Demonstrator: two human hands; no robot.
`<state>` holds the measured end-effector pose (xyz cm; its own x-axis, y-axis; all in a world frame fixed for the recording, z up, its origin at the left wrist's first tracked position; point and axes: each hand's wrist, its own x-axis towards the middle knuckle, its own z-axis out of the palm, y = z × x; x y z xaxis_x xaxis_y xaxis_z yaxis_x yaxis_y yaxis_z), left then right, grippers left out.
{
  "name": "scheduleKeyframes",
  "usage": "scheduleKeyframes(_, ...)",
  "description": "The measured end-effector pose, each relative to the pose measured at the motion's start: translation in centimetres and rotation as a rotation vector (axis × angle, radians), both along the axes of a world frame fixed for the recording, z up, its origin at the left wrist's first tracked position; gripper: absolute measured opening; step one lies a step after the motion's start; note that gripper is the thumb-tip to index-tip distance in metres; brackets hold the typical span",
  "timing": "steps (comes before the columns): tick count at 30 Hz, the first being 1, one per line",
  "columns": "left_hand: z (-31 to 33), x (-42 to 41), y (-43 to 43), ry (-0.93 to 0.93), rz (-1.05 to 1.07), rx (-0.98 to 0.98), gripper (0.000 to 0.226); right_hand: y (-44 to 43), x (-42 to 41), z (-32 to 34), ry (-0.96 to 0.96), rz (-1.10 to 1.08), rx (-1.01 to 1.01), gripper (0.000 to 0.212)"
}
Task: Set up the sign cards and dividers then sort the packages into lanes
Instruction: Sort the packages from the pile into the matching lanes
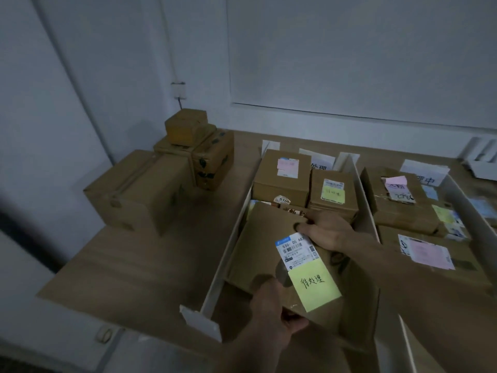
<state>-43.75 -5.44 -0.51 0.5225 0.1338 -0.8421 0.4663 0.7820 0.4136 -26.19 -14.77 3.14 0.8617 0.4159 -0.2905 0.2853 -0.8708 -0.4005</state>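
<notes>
the left hand has its grip curled round the near edge of a cardboard box, thumb on top. the right hand clasps its far edge. the box hangs tilted over the left lane, beside a white divider. its yellow note seems to match the sign card behind the sorted boxes. unsorted boxes wait on the surface, far left.

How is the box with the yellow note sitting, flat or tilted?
Tilted. The left hand and right hand hold the box askew between the white dividers, gap showing beneath.
</notes>
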Motion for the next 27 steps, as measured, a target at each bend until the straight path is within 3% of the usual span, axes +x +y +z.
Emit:
scheduleKeyframes(4,-1.6,-0.1,-1.0,-0.019,0.056,0.010,0.024,0.1,0.6,-1.4,0.015,0.055,0.007,0.041)
scheduleKeyframes(7,-1.9,-0.2,-1.5,0.018,0.120,0.008,0.018,0.4,0.3,-1.7,0.026,0.108,-0.031,0.034)
scheduleKeyframes(13,-3.8,-0.7,-1.7,0.024,0.168,-0.017,0.033,0.5,0.4,-3.5,0.078,0.180,-0.049,0.035)
scheduleKeyframes(24,-5.4,0.0,-1.1,0.142,0.202,0.045,0.020,1.7,0.3,-6.9,0.165,0.248,-0.024,0.041)
scheduleKeyframes(27,-5.5,0.6,-0.7,0.154,0.215,0.053,0.018,2.0,0.4,-7.7,0.130,0.280,-0.025,0.056)
